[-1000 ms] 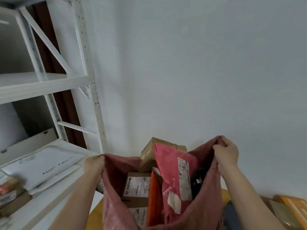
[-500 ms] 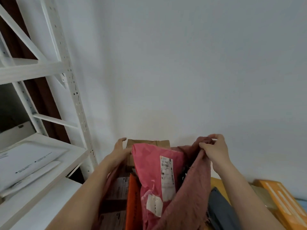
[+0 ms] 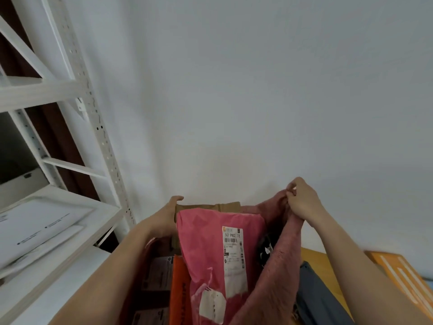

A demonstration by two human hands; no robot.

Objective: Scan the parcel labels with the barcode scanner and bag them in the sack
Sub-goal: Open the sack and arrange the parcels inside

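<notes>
Sack (image 3: pixel 278 266) full | right hand (image 3: pixel 302 202) pinches rim | left hand (image 3: pixel 167 219) flat, fingers straight against brown box (image 3: pixel 208 205) | advice: press box down, lift rim evenly.

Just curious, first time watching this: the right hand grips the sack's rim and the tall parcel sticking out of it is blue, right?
Not quite. In the head view the right hand does grip the sack rim, but the tall parcel is pink, not blue.

Two bare forearms, sleeveless, left hand (image 3: pixel 166 218) and right hand (image 3: pixel 303 201) ungloved.
</notes>
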